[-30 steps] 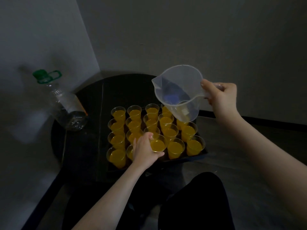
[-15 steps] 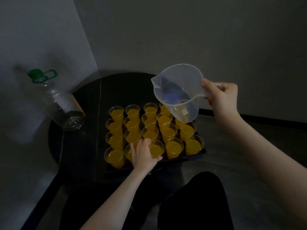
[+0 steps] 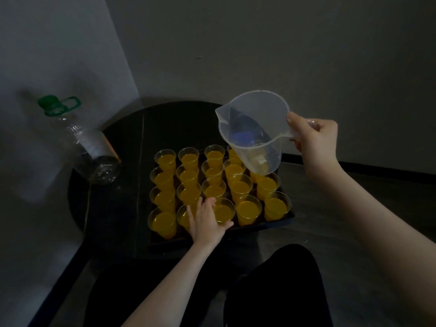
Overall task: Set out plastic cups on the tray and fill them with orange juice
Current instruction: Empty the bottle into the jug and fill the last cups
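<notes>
The view was dim and underexposed, brightest on the left wall (image 3: 59, 55). The dark surface (image 3: 113, 208) lost detail, and wide-angle bending showed at the edges.

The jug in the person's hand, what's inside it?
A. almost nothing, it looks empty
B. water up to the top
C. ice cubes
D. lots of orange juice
A: the clear jug held up by the right hand over the filled cups shows almost nothing inside.
</notes>
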